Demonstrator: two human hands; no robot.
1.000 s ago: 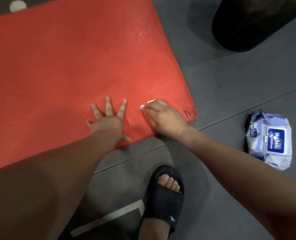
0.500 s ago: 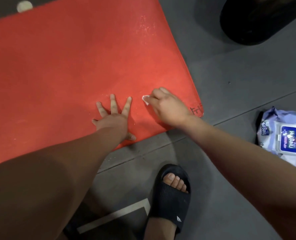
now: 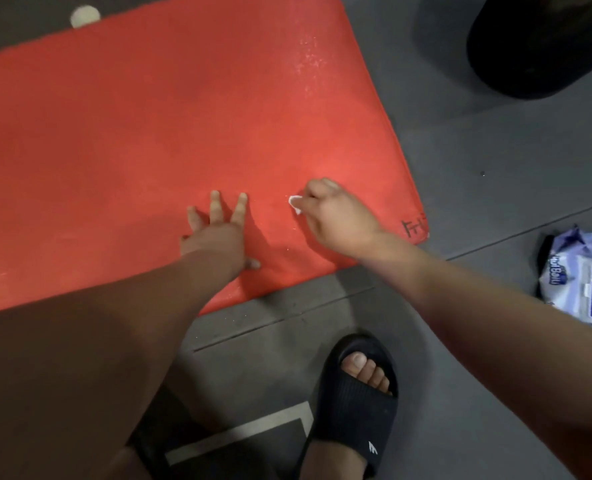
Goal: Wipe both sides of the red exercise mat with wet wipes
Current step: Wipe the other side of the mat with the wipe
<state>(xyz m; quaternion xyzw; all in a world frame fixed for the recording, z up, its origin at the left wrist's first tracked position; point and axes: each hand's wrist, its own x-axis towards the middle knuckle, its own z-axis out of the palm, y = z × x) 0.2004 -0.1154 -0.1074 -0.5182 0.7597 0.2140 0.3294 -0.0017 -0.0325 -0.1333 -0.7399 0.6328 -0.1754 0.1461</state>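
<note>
Red exercise mat (image 3: 149,133) lay flat on the grey floor (image 3: 461,202), the left hand (image 3: 218,233) spread flat on it, likely to pin it down, while the right hand (image 3: 336,216) pinched a bunched wet wipe (image 3: 295,203) against its near corner.

Upper limbs: the left hand (image 3: 218,233) and the right hand (image 3: 336,220) are bare, as are both forearms along their full visible length.

Footwear: one black slide sandal (image 3: 353,410), on the near side of the right hand, toward the person. It has a moulded upper with fine crosswise ribbing and an open front that leaves the toes exposed. A small white angular logo (image 3: 373,447) sits on its side wall, toward the heel.
</note>
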